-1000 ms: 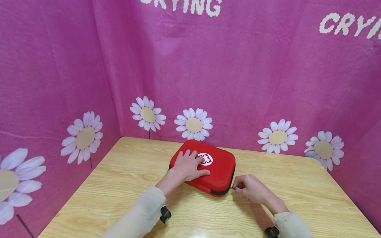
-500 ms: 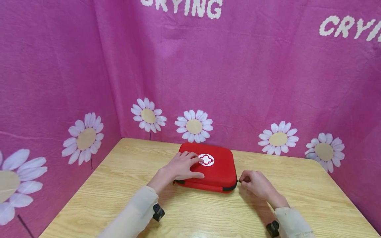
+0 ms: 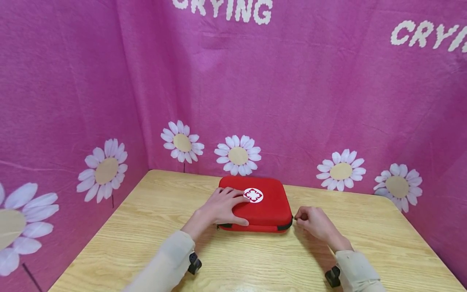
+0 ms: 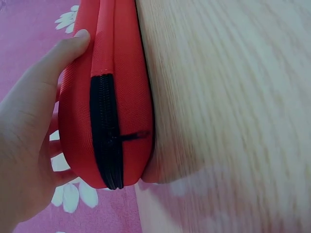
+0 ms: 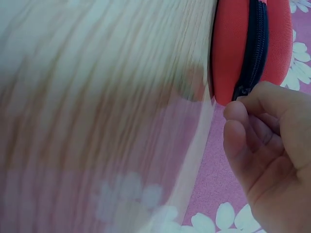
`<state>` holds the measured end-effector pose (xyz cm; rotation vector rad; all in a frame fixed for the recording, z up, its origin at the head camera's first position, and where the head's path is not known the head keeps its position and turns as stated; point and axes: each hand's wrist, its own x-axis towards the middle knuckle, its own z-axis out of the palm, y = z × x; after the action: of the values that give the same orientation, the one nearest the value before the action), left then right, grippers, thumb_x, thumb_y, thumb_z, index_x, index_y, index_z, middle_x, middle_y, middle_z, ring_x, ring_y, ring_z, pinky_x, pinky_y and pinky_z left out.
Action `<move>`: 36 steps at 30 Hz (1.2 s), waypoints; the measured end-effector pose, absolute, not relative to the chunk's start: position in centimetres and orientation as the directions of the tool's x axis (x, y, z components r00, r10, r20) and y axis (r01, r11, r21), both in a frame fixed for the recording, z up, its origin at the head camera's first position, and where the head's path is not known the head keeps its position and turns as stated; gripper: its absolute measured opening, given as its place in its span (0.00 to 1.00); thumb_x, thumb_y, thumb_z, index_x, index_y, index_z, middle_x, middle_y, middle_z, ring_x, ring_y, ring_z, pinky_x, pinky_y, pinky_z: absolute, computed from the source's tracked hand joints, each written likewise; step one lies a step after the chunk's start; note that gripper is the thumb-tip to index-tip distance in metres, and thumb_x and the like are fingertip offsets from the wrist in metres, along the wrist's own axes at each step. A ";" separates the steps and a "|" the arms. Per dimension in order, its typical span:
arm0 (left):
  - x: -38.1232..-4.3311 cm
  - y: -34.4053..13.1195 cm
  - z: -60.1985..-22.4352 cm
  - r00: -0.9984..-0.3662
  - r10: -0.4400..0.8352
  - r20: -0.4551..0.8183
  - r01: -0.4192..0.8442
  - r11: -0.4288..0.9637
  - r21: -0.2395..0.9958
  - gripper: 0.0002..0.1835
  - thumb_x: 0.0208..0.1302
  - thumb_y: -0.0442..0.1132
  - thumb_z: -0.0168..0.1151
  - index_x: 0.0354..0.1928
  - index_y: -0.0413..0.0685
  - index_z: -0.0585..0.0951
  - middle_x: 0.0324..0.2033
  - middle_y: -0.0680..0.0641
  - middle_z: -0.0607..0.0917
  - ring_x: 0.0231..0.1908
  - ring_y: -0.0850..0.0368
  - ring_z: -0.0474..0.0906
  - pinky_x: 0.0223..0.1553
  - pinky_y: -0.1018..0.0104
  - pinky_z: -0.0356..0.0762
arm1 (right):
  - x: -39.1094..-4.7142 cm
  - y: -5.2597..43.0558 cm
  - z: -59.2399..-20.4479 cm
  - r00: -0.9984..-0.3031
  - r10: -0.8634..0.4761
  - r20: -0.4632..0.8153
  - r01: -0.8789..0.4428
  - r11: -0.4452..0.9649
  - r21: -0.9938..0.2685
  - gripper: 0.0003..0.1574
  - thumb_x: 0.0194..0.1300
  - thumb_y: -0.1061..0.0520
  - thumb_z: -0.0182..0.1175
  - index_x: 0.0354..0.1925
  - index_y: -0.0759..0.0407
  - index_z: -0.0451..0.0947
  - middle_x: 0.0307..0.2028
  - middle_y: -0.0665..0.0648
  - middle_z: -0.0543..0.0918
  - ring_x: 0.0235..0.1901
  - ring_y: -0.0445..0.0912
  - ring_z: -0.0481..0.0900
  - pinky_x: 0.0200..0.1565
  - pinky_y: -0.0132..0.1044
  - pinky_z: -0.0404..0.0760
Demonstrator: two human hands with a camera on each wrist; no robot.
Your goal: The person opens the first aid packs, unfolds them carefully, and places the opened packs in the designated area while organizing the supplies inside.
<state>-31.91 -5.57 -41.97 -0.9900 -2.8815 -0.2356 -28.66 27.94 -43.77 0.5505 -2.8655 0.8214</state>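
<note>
Red case (image 3: 270, 209) lies under left hand (image 3: 219, 206), beside right hand's grip (image 3: 314, 223).

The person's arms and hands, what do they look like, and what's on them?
The left sleeve and right sleeve are pale cream. A small black device sits near each wrist. The left hand and right hand are bare, without gloves.

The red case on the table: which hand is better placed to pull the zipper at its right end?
Probably the right hand: it pinches the zipper pull at the right end of the red case. The left hand rests on the case's top, so it seems better placed for steadying.
</note>
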 end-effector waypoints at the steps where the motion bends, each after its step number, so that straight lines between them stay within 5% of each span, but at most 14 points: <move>1: -31.8 -5.5 -41.9 -0.789 0.599 0.134 0.613 0.781 0.120 0.41 0.50 0.76 0.60 0.68 0.73 0.71 0.70 0.56 0.69 0.68 0.54 0.62 0.68 0.47 0.59 | -28.7 27.9 -43.8 -0.928 -0.312 0.203 -0.372 0.788 -0.491 0.03 0.58 0.67 0.63 0.33 0.63 0.82 0.20 0.47 0.79 0.17 0.36 0.73 0.25 0.29 0.71; 36: -31.3 -3.6 -42.3 -0.841 0.516 0.161 0.531 0.845 0.063 0.41 0.52 0.75 0.59 0.69 0.71 0.71 0.66 0.54 0.72 0.65 0.51 0.65 0.66 0.42 0.59 | -27.5 28.0 -43.7 -0.890 -0.407 0.205 -0.453 0.732 -0.509 0.06 0.57 0.68 0.62 0.29 0.58 0.80 0.20 0.45 0.79 0.17 0.31 0.70 0.22 0.29 0.73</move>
<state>-31.27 -3.64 -42.35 -0.8228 -2.8844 -0.1575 -27.46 27.97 -43.68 0.7084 -2.8490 0.8689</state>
